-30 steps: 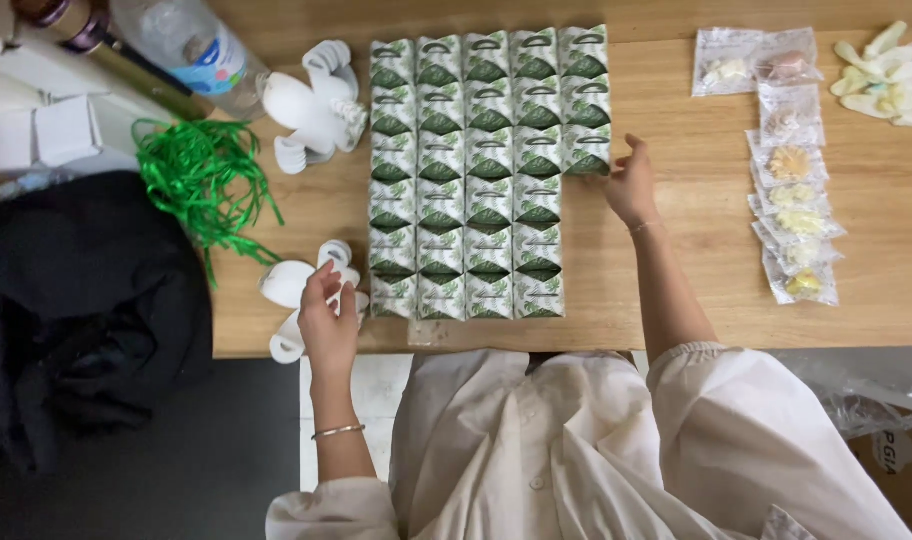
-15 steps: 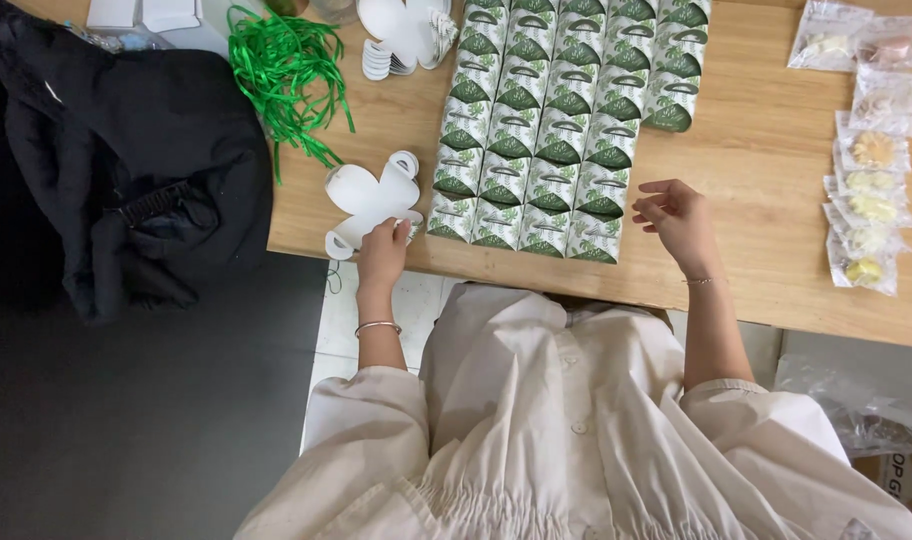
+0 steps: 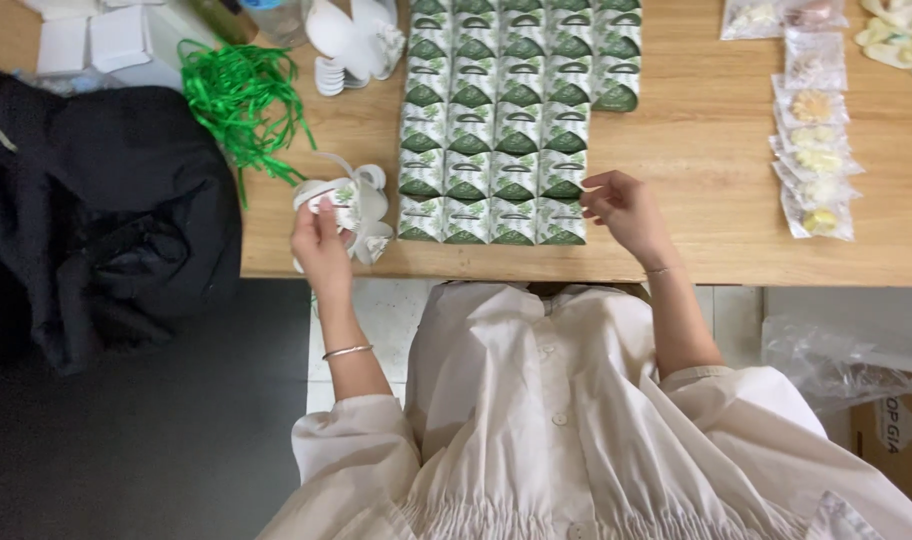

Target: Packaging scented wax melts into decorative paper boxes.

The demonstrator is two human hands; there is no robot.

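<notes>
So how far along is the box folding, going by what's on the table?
Done: a block of folded green boxes stands in neat rows on the table. In hand: the left hand lifts one flat white cutout at the table edge; the right hand is beside the nearest row. Left: a stack of flat cutouts, green ribbon and small bagged items.

left hand (image 3: 321, 243): grips flat white box blank (image 3: 348, 205) | right hand (image 3: 626, 208): empty, beside green-and-white folded boxes (image 3: 496, 130) | wooden table (image 3: 706, 220)
</notes>
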